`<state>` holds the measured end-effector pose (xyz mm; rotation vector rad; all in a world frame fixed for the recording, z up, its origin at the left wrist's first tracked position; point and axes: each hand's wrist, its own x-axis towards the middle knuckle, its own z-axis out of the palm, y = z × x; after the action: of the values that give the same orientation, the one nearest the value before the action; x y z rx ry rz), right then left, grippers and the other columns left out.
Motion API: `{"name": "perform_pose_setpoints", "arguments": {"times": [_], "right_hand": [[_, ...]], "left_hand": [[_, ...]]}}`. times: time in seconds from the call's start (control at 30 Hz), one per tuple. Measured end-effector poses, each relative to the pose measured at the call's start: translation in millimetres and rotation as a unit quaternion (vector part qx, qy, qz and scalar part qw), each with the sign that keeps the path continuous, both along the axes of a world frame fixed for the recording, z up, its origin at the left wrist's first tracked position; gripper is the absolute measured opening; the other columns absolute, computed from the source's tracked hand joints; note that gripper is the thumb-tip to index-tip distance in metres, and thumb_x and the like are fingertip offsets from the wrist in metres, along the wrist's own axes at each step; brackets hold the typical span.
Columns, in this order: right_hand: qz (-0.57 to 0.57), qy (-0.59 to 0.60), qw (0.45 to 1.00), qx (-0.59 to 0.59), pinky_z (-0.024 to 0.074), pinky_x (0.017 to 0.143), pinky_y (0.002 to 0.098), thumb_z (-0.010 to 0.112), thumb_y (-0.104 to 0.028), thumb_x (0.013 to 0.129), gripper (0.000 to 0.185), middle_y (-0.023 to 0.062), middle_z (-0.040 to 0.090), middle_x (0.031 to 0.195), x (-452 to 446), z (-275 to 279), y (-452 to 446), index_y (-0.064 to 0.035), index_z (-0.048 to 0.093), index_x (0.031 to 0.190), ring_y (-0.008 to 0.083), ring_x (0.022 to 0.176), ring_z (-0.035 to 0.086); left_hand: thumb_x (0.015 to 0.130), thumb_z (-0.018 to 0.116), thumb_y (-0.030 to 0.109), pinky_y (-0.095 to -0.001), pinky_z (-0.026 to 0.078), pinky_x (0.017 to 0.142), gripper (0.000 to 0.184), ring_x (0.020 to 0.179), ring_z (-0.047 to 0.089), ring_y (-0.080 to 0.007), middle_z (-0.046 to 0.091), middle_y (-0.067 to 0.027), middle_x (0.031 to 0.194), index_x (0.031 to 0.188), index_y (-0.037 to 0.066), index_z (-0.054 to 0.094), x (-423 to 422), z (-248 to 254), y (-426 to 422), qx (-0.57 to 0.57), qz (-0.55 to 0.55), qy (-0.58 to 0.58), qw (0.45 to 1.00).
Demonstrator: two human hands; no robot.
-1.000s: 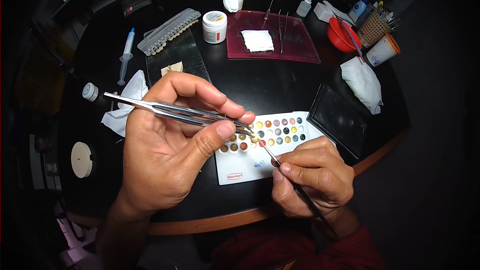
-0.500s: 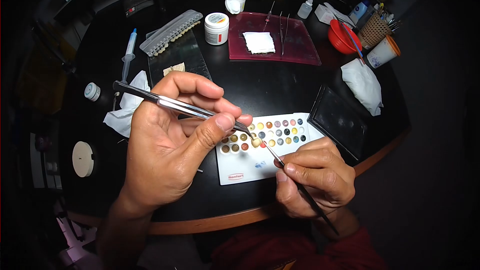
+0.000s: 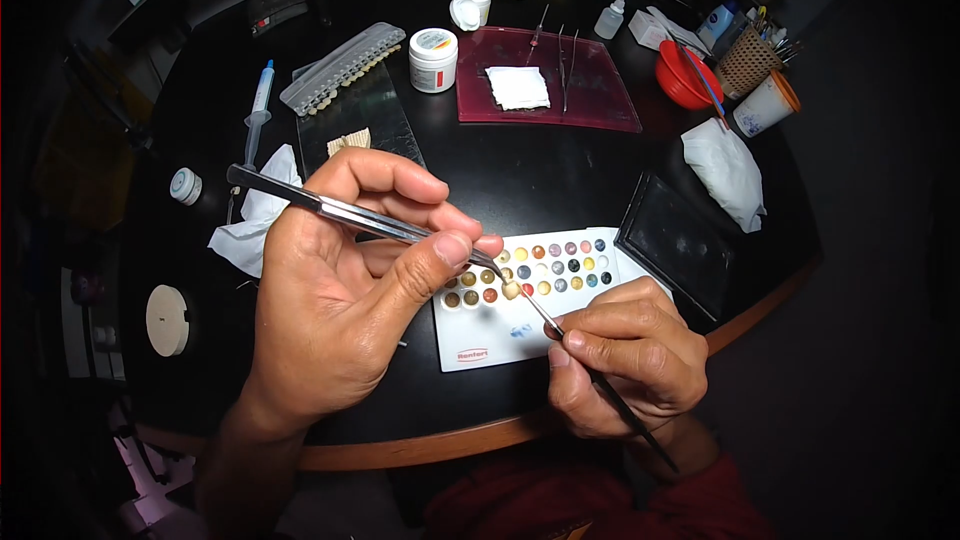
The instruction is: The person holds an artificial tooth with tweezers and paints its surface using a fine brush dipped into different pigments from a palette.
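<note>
My left hand [image 3: 330,310] is closed around a pair of dark-handled tweezers [image 3: 350,215], thumb pressing near the bent tips. Those tips hold a small cream tooth crown [image 3: 512,290]. From the right, my right hand [image 3: 640,355] pinches a thin black-handled brush [image 3: 618,405], its tip meeting the crown or very close to it. Beneath both tools lies a white palette [image 3: 550,338] with rows of coloured paste wells and a blue smear. My left fingers hide its upper left corner.
At the right are a black box lid [image 3: 680,245], crumpled white tissue [image 3: 722,175] and a red bowl [image 3: 688,75]. Behind stand a dark red tray [image 3: 600,105], a white jar [image 3: 433,62] and a shade guide [image 3: 340,65]. Leftward lie a syringe [image 3: 260,105] and a round disc [image 3: 167,321].
The crown and brush tip have shifted very slightly, and my right hand has moved a little left. Both hands keep their grips.
</note>
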<state>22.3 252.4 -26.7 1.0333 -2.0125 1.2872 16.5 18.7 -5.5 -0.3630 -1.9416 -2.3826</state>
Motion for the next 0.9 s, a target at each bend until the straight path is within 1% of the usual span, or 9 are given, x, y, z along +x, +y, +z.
{"name": "perform_pose_setpoints", "arguments": {"times": [0.13, 0.63, 0.73, 0.9], "right_hand": [[0.002, -0.001, 1.0, 0.003, 0.0557, 0.063, 0.0283, 0.083, 0.006, 0.072, 0.028, 0.0109, 0.077, 0.086, -0.3, 0.2, 0.3, -0.0009, 0.076, 0.098, 0.0188, 0.072, 0.07], [0.006, 0.002, 1.0, 0.006, 0.0546, 0.062, 0.0281, 0.083, 0.006, 0.071, 0.028, 0.0109, 0.076, 0.087, 0.1, -0.4, -0.3, -0.0008, 0.076, 0.098, 0.019, 0.072, 0.069], [0.002, 0.006, 1.0, 0.007, 0.0544, 0.062, 0.0281, 0.083, 0.007, 0.071, 0.028, 0.0107, 0.076, 0.086, 1.1, 0.2, -0.6, -0.0009, 0.076, 0.097, 0.0188, 0.072, 0.069], [-0.001, 0.004, 1.0, 0.011, 0.0544, 0.062, 0.0284, 0.083, 0.007, 0.07, 0.029, 0.0103, 0.076, 0.086, 1.2, 0.5, -0.1, -0.0009, 0.076, 0.097, 0.0186, 0.071, 0.069]], "left_hand": [[0.104, 0.065, 0.004, -0.034, 0.067, 0.091, 0.026, 0.109, 0.076, -0.0281, 0.072, -0.0154, 0.107, 0.124, -0.001, 0.05, 0.2, -0.9, 1.2, 0.001, 0.005, 0.007, 1.0], [0.103, 0.066, 0.003, -0.0355, 0.066, 0.092, 0.025, 0.107, 0.077, -0.0286, 0.072, -0.0156, 0.106, 0.122, -0.002, 0.051, -0.2, -2.3, 1.3, 0.003, 0.008, 0.018, 1.0], [0.102, 0.067, 0.0, -0.036, 0.065, 0.092, 0.023, 0.104, 0.077, -0.0275, 0.073, -0.0157, 0.104, 0.119, -0.002, 0.052, 1.8, -1.0, 2.3, 0.0, 0.022, 0.007, 1.0], [0.1, 0.069, -0.005, -0.036, 0.065, 0.091, 0.021, 0.101, 0.078, -0.0257, 0.074, -0.0158, 0.1, 0.115, -0.002, 0.054, 4.9, 0.6, 6.8, -0.037, 0.048, 0.031, 0.998]]}}
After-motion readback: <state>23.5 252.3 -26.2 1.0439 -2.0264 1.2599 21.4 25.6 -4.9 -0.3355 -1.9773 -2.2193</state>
